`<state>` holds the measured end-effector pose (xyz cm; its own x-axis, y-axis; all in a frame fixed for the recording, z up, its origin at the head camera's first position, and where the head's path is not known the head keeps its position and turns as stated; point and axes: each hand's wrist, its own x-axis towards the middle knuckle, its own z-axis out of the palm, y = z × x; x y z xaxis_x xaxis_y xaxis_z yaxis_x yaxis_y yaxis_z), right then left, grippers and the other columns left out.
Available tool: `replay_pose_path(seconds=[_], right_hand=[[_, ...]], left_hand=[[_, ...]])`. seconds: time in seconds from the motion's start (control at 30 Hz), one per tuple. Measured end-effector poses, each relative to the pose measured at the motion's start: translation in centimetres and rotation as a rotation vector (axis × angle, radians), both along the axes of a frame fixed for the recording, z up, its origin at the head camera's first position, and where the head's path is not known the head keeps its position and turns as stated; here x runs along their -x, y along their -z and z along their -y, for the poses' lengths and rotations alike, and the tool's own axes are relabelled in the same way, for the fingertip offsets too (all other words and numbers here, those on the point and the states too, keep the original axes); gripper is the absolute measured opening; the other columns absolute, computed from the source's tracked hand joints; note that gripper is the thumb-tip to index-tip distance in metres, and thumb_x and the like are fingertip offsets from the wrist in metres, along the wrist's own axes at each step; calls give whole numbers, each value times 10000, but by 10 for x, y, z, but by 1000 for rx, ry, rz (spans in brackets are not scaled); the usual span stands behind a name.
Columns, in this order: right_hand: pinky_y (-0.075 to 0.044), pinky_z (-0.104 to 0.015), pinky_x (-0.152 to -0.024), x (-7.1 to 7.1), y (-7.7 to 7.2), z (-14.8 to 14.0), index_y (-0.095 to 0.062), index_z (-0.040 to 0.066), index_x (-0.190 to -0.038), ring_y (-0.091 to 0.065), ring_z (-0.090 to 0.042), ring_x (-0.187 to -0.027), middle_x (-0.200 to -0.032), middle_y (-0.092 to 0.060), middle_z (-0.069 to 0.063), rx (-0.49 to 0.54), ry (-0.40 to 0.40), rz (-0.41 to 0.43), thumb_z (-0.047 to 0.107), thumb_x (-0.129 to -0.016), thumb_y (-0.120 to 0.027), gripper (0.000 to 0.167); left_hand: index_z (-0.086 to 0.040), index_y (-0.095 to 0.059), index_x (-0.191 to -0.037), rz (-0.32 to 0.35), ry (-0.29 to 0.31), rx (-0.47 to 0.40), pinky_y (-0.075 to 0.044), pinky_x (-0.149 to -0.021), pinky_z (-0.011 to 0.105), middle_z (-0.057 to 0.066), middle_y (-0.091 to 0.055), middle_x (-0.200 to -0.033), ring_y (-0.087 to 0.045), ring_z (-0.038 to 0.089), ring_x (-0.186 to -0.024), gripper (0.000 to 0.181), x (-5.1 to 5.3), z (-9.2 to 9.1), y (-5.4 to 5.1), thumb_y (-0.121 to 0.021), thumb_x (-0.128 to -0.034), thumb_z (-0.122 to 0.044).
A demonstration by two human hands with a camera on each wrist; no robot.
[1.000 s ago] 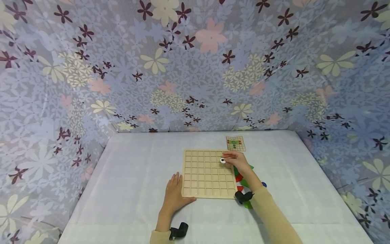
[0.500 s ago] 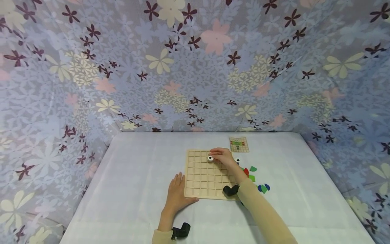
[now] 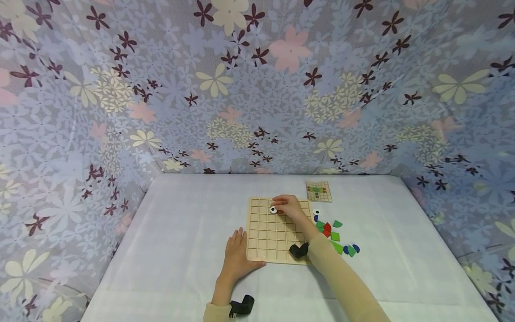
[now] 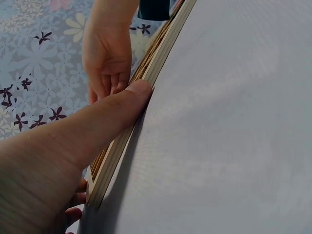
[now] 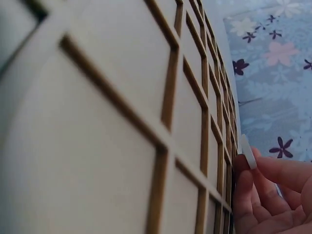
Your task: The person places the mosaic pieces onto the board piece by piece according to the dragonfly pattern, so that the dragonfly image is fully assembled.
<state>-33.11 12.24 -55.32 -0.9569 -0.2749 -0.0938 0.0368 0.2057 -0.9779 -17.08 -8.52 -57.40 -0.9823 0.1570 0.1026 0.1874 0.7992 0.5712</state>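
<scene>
My right hand (image 3: 290, 209) pinches a white round eye piece (image 3: 273, 209) with a black dot, over the far part of a light wooden grid board (image 3: 267, 241). In the right wrist view the piece (image 5: 248, 152) stands edge-on between thumb and fingers, close to the board's cells; whether it touches them I cannot tell. My left hand (image 3: 236, 257) rests at the board's near left corner, fingers straight along the left side. Its thumb (image 4: 112, 114) lies against the front edge in the left wrist view.
Right of the board lie a second eye piece (image 3: 316, 212), red pieces (image 3: 327, 229), green pieces (image 3: 335, 236) and blue pieces (image 3: 346, 249). Behind them is a pattern card (image 3: 319, 191) with a grid picture. A floral cloth (image 3: 241, 89) rises behind the white table (image 3: 181, 232).
My right hand has carried the eye piece leftward over the board from its right side to a far middle cell. The left hand stays at the corner. The view has shifted slightly.
</scene>
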Motion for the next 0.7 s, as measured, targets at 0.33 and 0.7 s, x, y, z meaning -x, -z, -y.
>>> replay_pose_path(seconds=[0.33, 0.7], right_hand=[[-581, -308, -766, -8, 0, 10, -575, -116, -1211, -650, -390, -1004, -1138, -633, -316, 0, -7, -20, -53, -892, -577, 325], [-559, -385, -804, -24, -22, 7, -537, -163, -1221, -563, -477, -1072, -1173, -578, -359, -65, -74, -120, -127, -819, -619, 411]], left_hand=[[104, -322, -1427, 15, 1, 17, -217, -1151, 561, 283, -286, -1516, -240, 430, -1427, 1096, -2, 0, -2, -789, -659, -523], [99, -321, -1429, 10, 2, 24, -216, -1151, 561, 269, -288, -1522, -236, 422, -1432, 1095, -1, 0, -3, -782, -664, -534]])
